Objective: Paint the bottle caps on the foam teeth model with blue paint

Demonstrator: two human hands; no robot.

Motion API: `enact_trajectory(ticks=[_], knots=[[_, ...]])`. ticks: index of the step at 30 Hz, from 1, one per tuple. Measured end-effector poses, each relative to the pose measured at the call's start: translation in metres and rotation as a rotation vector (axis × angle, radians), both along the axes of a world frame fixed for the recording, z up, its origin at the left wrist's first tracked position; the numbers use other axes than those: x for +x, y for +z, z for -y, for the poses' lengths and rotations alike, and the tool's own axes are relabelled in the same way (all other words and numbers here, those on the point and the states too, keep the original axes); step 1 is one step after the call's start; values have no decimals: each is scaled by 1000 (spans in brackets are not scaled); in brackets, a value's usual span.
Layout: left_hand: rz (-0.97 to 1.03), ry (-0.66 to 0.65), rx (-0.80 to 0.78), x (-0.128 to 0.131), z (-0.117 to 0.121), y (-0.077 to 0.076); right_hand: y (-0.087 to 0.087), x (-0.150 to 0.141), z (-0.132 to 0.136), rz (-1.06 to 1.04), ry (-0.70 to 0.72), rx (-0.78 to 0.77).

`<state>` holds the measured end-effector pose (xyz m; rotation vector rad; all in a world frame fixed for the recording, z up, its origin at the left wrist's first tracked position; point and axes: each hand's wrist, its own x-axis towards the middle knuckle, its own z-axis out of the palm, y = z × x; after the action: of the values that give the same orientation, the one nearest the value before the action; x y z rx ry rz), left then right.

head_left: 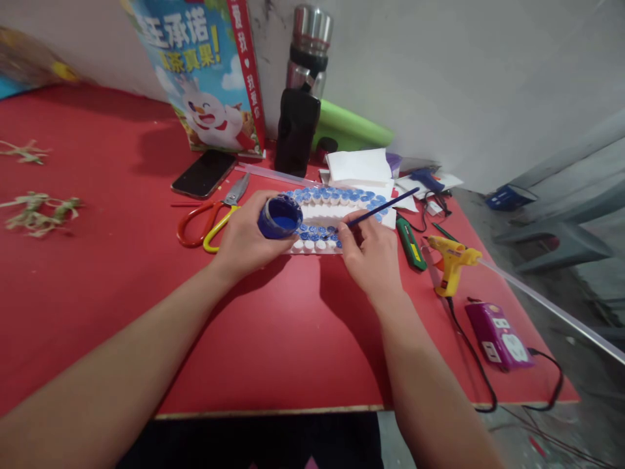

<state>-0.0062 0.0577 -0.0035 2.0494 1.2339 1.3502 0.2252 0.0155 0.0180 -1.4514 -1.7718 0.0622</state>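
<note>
My left hand (pixel 249 231) is wrapped round a small jar of blue paint (pixel 280 217), tilted so that its mouth faces me. Between the fingers of my right hand (pixel 371 254) is a thin dark-blue paintbrush (pixel 385 205), its handle pointing up to the right. The brush's lower end is over a white board (pixel 317 212) bearing rows of small round white pieces. Most tops are blue, while several in the nearest row (pixel 309 245) are white. The brush tip is too small to make out. Both hands partly cover the board's sides.
Scissors (pixel 209 221) and a phone (pixel 205 174) lie to the left. A printed bag (pixel 205 85), a black case (pixel 297 130) and a steel flask (pixel 312 39) stand behind. On the right are a green cutter (pixel 410 244), a yellow glue gun (pixel 452 260) and a purple socket box (pixel 498 335) with cords.
</note>
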Motion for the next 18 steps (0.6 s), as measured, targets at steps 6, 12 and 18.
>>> enact_trajectory(ticks=[6,12,18], knots=[[-15,8,-9,0,1,1,1,0,0,-13,-6,-1],[-28,21,-31,0,1,3,0,0,1,11,-15,-4],[-26,15,-27,0,1,3,2,0,2,3,-2,-13]])
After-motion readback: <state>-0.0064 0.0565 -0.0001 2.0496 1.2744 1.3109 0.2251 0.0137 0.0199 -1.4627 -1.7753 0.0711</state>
